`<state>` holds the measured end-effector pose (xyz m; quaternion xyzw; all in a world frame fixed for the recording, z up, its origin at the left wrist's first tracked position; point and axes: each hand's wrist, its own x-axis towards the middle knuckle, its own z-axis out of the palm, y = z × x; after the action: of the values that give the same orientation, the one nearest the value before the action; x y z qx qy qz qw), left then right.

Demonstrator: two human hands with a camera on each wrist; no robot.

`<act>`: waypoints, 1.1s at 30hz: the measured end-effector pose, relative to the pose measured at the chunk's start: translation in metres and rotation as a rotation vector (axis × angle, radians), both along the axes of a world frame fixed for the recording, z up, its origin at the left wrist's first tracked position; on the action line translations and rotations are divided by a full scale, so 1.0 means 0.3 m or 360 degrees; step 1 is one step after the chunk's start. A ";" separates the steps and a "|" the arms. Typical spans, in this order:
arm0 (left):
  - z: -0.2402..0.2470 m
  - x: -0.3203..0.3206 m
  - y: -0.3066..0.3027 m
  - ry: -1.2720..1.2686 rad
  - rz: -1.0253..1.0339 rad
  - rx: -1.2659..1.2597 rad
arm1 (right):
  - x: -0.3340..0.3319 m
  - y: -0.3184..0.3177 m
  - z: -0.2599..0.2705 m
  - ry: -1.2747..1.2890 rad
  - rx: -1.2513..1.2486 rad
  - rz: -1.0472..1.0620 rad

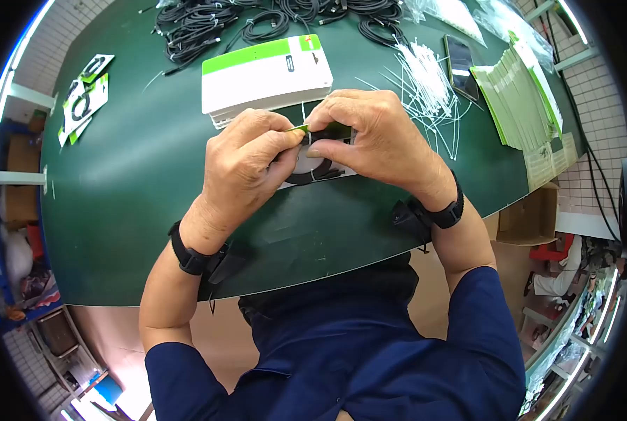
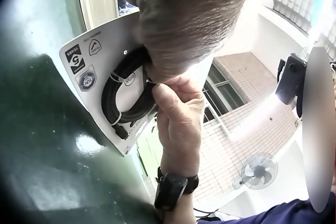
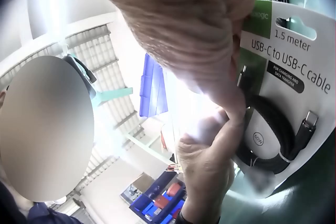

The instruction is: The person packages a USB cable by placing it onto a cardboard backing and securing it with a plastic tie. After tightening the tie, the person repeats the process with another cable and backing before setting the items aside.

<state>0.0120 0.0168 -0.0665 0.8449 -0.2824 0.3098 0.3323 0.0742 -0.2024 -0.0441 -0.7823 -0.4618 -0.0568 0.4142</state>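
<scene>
A white and green packaging card (image 3: pixel 294 40) printed "USB-C to USB-C cable" carries a coiled black USB-C cable (image 3: pixel 281 121), bound to it by white cable ties. In the head view, card and coil sit between the hands, close over the table's near half. My left hand (image 1: pixel 250 151) pinches the card's edge beside the coil, thumb and forefinger together. My right hand (image 1: pixel 384 137) holds a thin white cable tie (image 2: pixel 150 81) between thumb and forefinger at the coil. The tie's tail (image 1: pixel 303 111) stands up between the hands. The hands partly hide the coil.
A stack of white and green cards (image 1: pixel 264 81) lies just beyond the hands. Loose white cable ties (image 1: pixel 426 81) and a phone (image 1: pixel 461 67) are right of it, then a row of folded cards (image 1: pixel 513 95). Black cables (image 1: pixel 194 28) lie behind; finished packs (image 1: pixel 82 105) at left.
</scene>
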 end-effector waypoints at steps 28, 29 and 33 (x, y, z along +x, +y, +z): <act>0.063 -0.031 -0.022 0.0805 -0.0020 -0.1515 | -0.021 0.015 0.002 0.0845 0.0443 -0.0274; 0.057 -0.031 -0.021 0.1042 -0.0191 -0.1735 | -0.021 0.022 -0.010 0.0837 0.0433 -0.0265; 0.034 -0.033 0.034 0.1391 -0.0145 -0.1651 | -0.035 0.052 -0.039 0.0864 0.0748 -0.0163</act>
<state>0.0022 0.0269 -0.0565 0.6109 0.0278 0.0209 0.7909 0.0636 -0.1867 -0.0559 -0.6744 -0.2695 0.0277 0.6869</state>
